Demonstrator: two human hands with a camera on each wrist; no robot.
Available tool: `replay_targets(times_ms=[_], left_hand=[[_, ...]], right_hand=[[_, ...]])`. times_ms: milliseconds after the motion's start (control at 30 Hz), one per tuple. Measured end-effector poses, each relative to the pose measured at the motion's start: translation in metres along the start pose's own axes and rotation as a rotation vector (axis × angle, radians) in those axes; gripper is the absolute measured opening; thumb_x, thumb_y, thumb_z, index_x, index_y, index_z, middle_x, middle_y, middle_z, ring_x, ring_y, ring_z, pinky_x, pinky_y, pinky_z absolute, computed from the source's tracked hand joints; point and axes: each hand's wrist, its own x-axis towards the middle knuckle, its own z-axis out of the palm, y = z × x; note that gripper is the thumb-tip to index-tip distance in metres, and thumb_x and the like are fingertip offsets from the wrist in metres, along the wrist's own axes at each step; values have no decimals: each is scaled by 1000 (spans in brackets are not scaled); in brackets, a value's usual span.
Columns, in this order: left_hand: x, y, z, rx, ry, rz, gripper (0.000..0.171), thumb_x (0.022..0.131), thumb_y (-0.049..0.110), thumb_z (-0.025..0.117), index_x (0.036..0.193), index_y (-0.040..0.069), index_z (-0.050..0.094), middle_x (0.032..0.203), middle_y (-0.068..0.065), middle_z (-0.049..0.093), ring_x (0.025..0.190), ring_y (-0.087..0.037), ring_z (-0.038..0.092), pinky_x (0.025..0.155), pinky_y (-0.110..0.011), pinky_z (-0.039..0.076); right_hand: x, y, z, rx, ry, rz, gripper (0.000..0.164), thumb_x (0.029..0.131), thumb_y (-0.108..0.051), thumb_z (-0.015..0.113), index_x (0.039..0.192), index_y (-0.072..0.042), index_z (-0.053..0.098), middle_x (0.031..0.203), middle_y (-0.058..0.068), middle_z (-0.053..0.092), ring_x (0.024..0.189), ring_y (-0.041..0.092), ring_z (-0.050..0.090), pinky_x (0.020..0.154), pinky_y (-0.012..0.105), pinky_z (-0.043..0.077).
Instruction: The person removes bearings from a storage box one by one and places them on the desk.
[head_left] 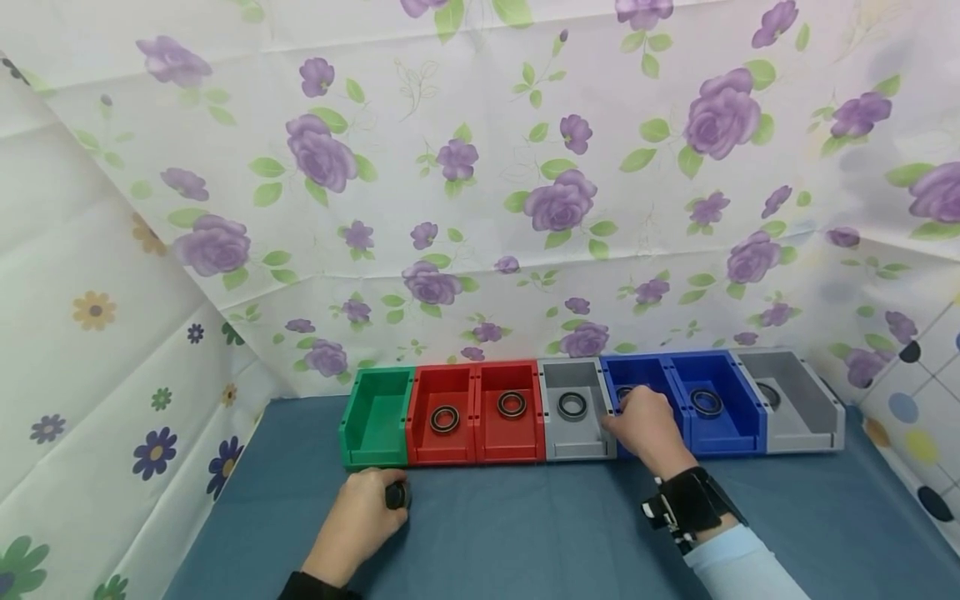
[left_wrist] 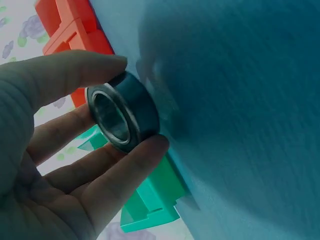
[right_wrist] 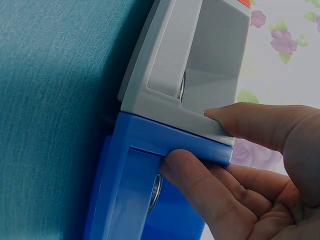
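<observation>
My left hand (head_left: 363, 512) pinches a dark bearing (left_wrist: 142, 107) on its outer rim between thumb and fingers, in front of the green bin (head_left: 377, 414). My right hand (head_left: 651, 425) grips the adjoining side walls of the middle grey bin (head_left: 579, 450) and the left blue bin (head_left: 637, 371). In the right wrist view, its thumb lies on the grey side and its fingers on the blue side. A bearing (head_left: 572, 407) lies in that grey bin. Another bearing (right_wrist: 156, 192) in the blue bin is partly hidden.
Two red bins (head_left: 442, 452) hold one bearing each. A bearing (head_left: 707, 403) lies in the right blue bin, and another sits partly hidden in the end grey bin (head_left: 806, 442). The bins form a row on the blue tablecloth (head_left: 517, 533), before a flowered curtain (head_left: 480, 225).
</observation>
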Motion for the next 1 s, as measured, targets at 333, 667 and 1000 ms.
replay_targets(times_ms=[333, 667, 1000], left_hand=[[1, -1, 3, 80, -57, -1, 41, 66, 13, 78, 106, 12, 67, 97, 0, 63, 82, -12, 56, 70, -37, 48], [0, 1, 2, 119, -85, -54, 43, 69, 17, 78, 110, 11, 66, 102, -2, 61, 93, -18, 56, 78, -42, 47], [-2, 2, 1, 139, -73, -60, 41, 69, 22, 79, 106, 12, 67, 97, -2, 59, 91, -18, 56, 76, -41, 48]], right_hand=[[1, 1, 1, -1, 4, 3, 43, 79, -26, 70, 54, -15, 37, 53, -5, 25, 44, 10, 27, 41, 25, 23], [2, 0, 1, 8, -8, 15, 41, 80, -26, 70, 55, -14, 40, 53, -5, 27, 44, 11, 30, 41, 25, 25], [2, 1, 1, 4, -7, 17, 40, 80, -26, 70, 55, -14, 41, 53, -4, 28, 45, 11, 32, 41, 26, 25]])
